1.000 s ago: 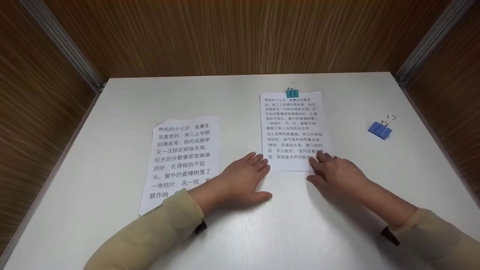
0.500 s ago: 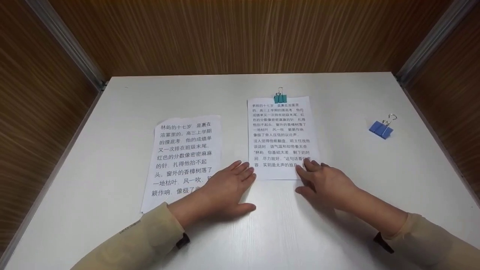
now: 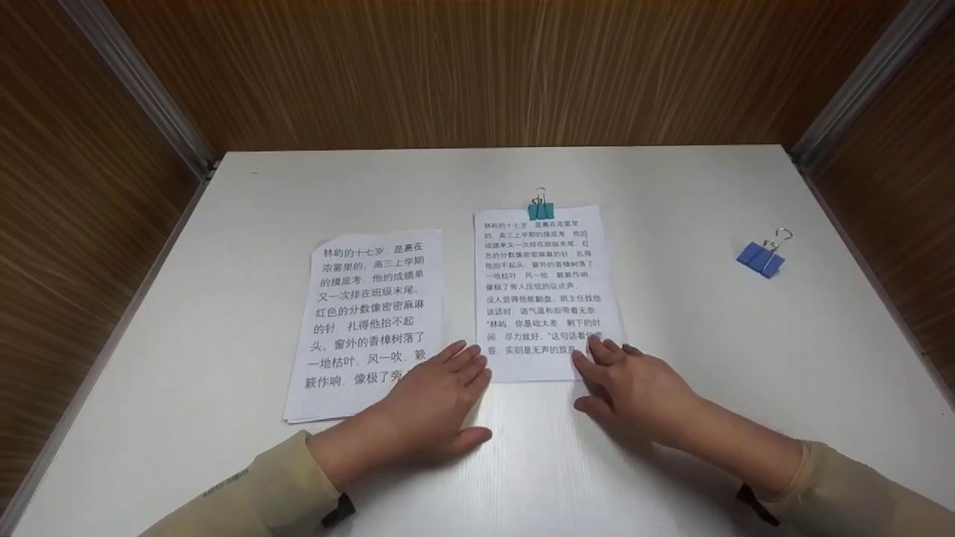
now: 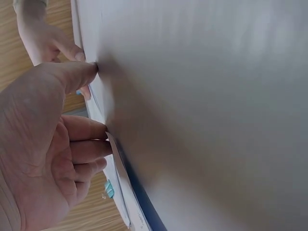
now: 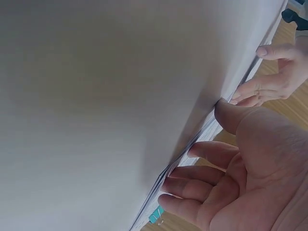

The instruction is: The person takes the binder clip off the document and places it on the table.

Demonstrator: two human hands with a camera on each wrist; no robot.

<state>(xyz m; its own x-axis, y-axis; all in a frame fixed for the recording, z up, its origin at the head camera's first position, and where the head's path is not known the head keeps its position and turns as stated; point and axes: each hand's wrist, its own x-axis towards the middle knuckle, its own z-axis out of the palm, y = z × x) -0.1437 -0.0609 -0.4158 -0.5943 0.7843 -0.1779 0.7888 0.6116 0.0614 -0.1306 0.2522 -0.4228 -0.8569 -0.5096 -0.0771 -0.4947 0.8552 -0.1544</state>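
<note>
A printed stack of paper (image 3: 533, 287) lies flat in the middle of the table, a teal binder clip (image 3: 541, 211) gripping its top edge. My right hand (image 3: 638, 388) rests its fingertips on the stack's lower right corner, thumb on the table just below. Close by the lower left corner is my left hand (image 3: 440, 399), palm down with fingers extended and thumb spread. Its forearm side overlaps a second printed stack (image 3: 365, 313), which lies to the left without a clip. In the right wrist view, the right fingers (image 5: 187, 190) lie along the paper's edge.
A blue binder clip (image 3: 761, 259) lies on the right part of the white table (image 3: 835, 358), one wire handle raised. Wood-grain panels (image 3: 492, 74) stand along the back and both sides.
The clipped stack has slid toward me and to the left, teal clip included. Both hands have moved along with it, and more of the left stack's lower part now shows.
</note>
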